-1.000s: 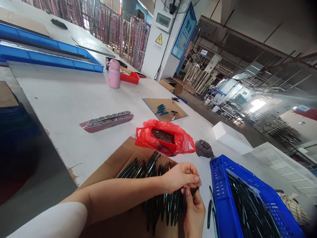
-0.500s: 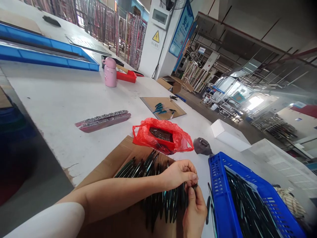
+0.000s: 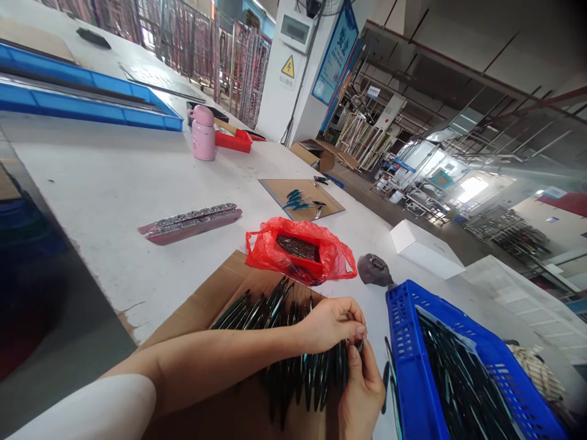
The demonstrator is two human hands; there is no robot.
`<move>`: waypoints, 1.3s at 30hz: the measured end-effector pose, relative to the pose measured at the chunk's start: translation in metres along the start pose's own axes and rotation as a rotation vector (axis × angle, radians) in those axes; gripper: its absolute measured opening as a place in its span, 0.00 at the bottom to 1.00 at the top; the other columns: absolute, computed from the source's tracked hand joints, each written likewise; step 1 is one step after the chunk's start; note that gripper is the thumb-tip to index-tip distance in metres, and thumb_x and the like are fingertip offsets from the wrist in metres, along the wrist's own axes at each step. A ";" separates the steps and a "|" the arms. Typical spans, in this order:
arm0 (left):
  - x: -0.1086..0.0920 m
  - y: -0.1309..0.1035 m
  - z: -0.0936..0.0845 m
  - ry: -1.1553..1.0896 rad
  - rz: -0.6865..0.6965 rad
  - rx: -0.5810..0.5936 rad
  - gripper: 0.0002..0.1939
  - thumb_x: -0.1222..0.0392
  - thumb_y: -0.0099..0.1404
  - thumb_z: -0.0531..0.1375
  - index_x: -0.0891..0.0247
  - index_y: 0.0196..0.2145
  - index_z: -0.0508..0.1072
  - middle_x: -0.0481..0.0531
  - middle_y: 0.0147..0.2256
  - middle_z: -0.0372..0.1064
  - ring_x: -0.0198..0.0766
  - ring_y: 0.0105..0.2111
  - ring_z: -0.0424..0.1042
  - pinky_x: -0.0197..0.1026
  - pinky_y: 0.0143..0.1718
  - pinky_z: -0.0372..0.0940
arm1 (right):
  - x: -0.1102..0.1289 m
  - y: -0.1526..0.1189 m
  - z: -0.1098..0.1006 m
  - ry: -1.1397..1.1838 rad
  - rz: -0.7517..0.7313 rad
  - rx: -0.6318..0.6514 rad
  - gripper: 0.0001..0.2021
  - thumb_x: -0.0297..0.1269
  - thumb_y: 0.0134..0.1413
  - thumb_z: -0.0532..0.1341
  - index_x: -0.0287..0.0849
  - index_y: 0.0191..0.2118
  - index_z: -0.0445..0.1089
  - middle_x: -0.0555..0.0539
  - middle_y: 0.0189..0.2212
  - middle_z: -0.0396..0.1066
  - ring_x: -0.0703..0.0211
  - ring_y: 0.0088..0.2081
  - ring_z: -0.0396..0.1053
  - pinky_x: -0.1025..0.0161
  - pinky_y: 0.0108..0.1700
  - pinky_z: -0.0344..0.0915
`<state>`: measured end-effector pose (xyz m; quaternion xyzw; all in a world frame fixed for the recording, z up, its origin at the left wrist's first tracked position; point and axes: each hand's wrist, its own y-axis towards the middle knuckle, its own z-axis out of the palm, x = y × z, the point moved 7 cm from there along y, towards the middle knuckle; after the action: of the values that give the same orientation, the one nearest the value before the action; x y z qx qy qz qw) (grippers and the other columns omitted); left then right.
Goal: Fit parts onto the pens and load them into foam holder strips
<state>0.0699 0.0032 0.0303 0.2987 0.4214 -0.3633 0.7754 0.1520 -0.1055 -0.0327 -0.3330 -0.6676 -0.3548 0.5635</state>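
Note:
My left hand [image 3: 328,325] reaches across from the left, its fingers closed in a pinch against the fingertips of my right hand [image 3: 362,394]. My right hand is also closed, with a small dark end of a slim glossy piece [image 3: 360,346] showing at its fingertips; most of that piece is hidden. What the left fingers pinch is too small to make out. Under my left forearm, many slender dark green-black pieces [image 3: 316,382] lie side by side on a brown cardboard sheet [image 3: 192,318].
To the right, a blue plastic crate [image 3: 403,330] holds more dark slender pieces. Beyond the cardboard are a red plastic bag [image 3: 263,247] around a dark bundle and a grey lump [image 3: 373,270]. A pink bottle [image 3: 203,137], wrapped strip [image 3: 192,224] and white box [image 3: 426,250] stand farther off.
Both hands stay in nearly the same place, pressed together. The fingers and the dark piece between them have shifted very slightly.

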 end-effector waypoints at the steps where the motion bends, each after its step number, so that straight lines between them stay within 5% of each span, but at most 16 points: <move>1: 0.000 0.000 0.000 0.001 0.002 -0.003 0.11 0.59 0.52 0.62 0.67 0.29 0.64 0.47 0.24 0.65 0.29 0.24 0.64 0.35 0.29 0.61 | 0.000 0.000 0.000 -0.004 -0.002 -0.006 0.26 0.48 0.45 0.62 0.40 0.49 0.67 0.45 0.46 0.68 0.50 0.50 0.62 0.58 0.52 0.58; 20: -0.001 0.000 -0.001 0.022 0.012 0.004 0.12 0.57 0.51 0.62 0.66 0.29 0.63 0.48 0.25 0.65 0.30 0.25 0.64 0.34 0.30 0.61 | 0.001 -0.001 -0.001 -0.017 -0.016 0.004 0.25 0.48 0.45 0.62 0.41 0.49 0.67 0.46 0.46 0.68 0.50 0.49 0.63 0.57 0.52 0.58; 33: -0.009 -0.001 -0.003 0.253 0.033 -0.026 0.06 0.62 0.53 0.58 0.66 0.26 0.64 0.47 0.23 0.65 0.31 0.24 0.65 0.33 0.27 0.60 | 0.009 -0.005 -0.001 -0.062 -0.024 -0.026 0.24 0.49 0.44 0.62 0.41 0.47 0.68 0.46 0.46 0.69 0.51 0.49 0.63 0.57 0.52 0.58; 39: -0.011 -0.001 -0.007 0.531 0.015 -0.055 0.04 0.62 0.54 0.57 0.65 0.26 0.66 0.46 0.23 0.66 0.31 0.24 0.64 0.31 0.25 0.57 | 0.005 -0.003 -0.005 -0.156 -0.052 -0.035 0.25 0.51 0.44 0.61 0.41 0.46 0.69 0.45 0.45 0.69 0.49 0.49 0.63 0.56 0.51 0.58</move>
<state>0.0618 0.0110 0.0366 0.3653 0.6177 -0.2548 0.6481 0.1512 -0.1115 -0.0277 -0.3521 -0.7116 -0.3538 0.4945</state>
